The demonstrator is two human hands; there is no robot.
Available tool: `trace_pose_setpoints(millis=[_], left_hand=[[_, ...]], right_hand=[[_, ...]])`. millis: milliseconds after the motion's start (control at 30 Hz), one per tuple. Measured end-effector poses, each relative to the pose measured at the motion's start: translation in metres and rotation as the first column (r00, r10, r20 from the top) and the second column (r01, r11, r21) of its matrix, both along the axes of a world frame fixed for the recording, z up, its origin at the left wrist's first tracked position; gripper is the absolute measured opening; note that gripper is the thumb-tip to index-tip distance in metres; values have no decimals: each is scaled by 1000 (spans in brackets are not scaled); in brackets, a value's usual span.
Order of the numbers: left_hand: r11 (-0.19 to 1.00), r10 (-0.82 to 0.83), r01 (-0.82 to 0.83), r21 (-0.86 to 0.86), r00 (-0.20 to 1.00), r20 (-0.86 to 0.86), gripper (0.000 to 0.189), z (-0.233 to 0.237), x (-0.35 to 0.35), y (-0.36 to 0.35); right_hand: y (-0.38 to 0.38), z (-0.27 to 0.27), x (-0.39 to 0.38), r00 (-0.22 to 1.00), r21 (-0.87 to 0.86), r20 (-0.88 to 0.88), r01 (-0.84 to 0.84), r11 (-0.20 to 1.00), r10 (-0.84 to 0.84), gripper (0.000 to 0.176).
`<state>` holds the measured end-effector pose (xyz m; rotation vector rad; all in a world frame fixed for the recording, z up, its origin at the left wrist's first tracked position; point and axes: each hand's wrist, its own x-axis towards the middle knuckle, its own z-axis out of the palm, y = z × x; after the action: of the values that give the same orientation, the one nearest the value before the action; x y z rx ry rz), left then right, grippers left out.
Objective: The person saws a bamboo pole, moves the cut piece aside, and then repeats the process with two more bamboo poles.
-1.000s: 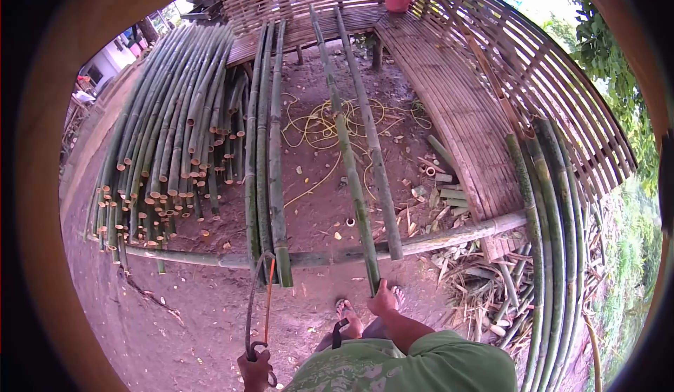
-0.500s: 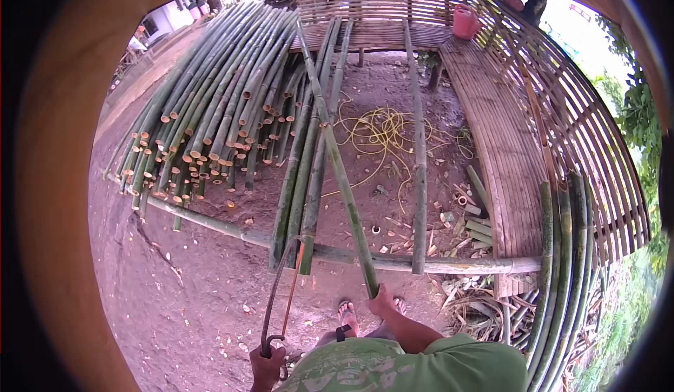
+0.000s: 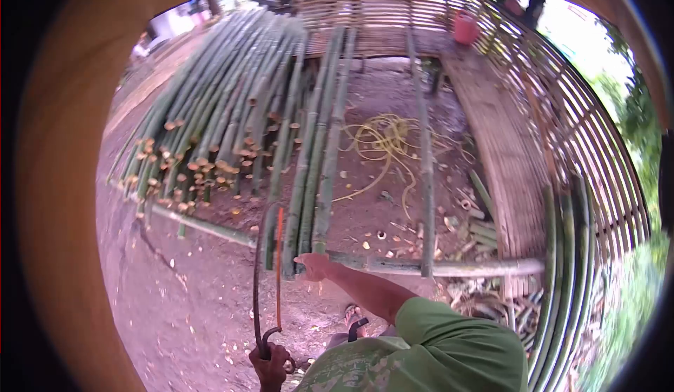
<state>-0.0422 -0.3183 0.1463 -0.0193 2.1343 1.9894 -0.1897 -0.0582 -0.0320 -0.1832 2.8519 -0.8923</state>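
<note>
In my left hand (image 3: pixel 270 365) I grip the dark handle of a bow saw (image 3: pixel 258 287); its curved frame and orange-brown blade stand upright. My right arm reaches across to the left. My right hand (image 3: pixel 314 266) lies over the near ends of several green bamboo poles (image 3: pixel 309 181), fingers stretched leftward and touching them; motion blurs the fingertips. These poles lie side by side over a horizontal bamboo crossbar (image 3: pixel 372 260). The saw's top overlaps the near ends of the leftmost poles in view.
A large stack of cut bamboo (image 3: pixel 217 104) fills the left. One pole (image 3: pixel 425 153) lies alone to the right. Behind are a yellow hose (image 3: pixel 385 136) and a slatted fence (image 3: pixel 379 2). A wooden bench (image 3: pixel 502 146), a red container (image 3: pixel 465 27) and upright bamboo (image 3: pixel 562 266) stand right.
The slanting bamboo pole my right hand held now lies to the left among the others. My right hand has moved left to the pole ends. The saw has turned more upright.
</note>
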Motion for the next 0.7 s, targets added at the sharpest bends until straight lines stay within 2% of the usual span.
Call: trace_pose_setpoints(millis=[67, 167, 200, 233, 300, 333, 367, 400, 433, 500, 533, 567, 600, 633, 667, 700], left_hand=[[999, -46, 46, -15, 999, -17, 18, -37, -13, -15], [967, -186, 194, -168, 981, 62, 25, -78, -35, -20], [958, -195, 205, -199, 978, 68, 26, -86, -40, -14], [927, -284, 303, -220, 952, 116, 27, -84, -43, 0], [869, -381, 420, -262, 905, 188, 29, -63, -43, 33], [843, -413, 459, -281, 886, 211, 30, -58, -42, 45], [806, -468, 500, -317, 866, 177, 31, -60, -45, 54], [778, -495, 531, -336, 847, 194, 31, -60, -44, 66], [745, -525, 564, -357, 825, 209, 31, -59, -42, 81], [677, -578, 617, -402, 783, 229, 31, -58, -35, 115], [651, -592, 629, -425, 771, 234, 31, -59, -27, 131], [634, -596, 631, -447, 767, 238, 31, -60, -18, 148], [565, -641, 632, -530, 741, 201, 31, -66, -13, 162], [501, -676, 616, -608, 717, 169, 30, -80, -14, 173], [436, -706, 585, -684, 694, 144, 30, -95, -16, 181], [435, -758, 576, -692, 649, 64, 23, -113, -18, 186]], right_hand=[[34, -11, 25, 982, -38, 135, 140, 989, -133, 71], [56, -55, 141, 836, -112, 401, 451, 885, -375, 56], [62, -97, 184, 784, -81, 394, 550, 831, -480, 51], [67, -138, 227, 741, -44, 370, 617, 786, -561, 46], [84, -110, 325, 519, -9, 465, 813, 582, -717, 47], [92, -163, 379, 427, 2, 540, 861, 508, -725, 52], [96, -113, 423, 314, 117, 499, 899, 422, -807, 59], [101, -108, 466, 1, 278, 594, 938, 206, -805, 63], [102, -134, 523, -114, 315, 587, 944, 96, -801, 60], [107, -144, 612, -382, 498, 594, 866, -49, -708, 56], [104, -148, 646, -500, 608, 492, 783, -130, -713, 56], [120, -129, 680, -504, 585, 587, 805, -99, -633, 57], [130, -84, 690, -536, 607, 491, 776, -172, -687, 58], [134, -131, 741, -653, 558, 337, 719, -415, -678, 59], [152, -92, 749, -686, 549, 236, 679, -488, -688, 60], [162, -113, 781, -694, 506, 80, 647, -571, -715, 68]])
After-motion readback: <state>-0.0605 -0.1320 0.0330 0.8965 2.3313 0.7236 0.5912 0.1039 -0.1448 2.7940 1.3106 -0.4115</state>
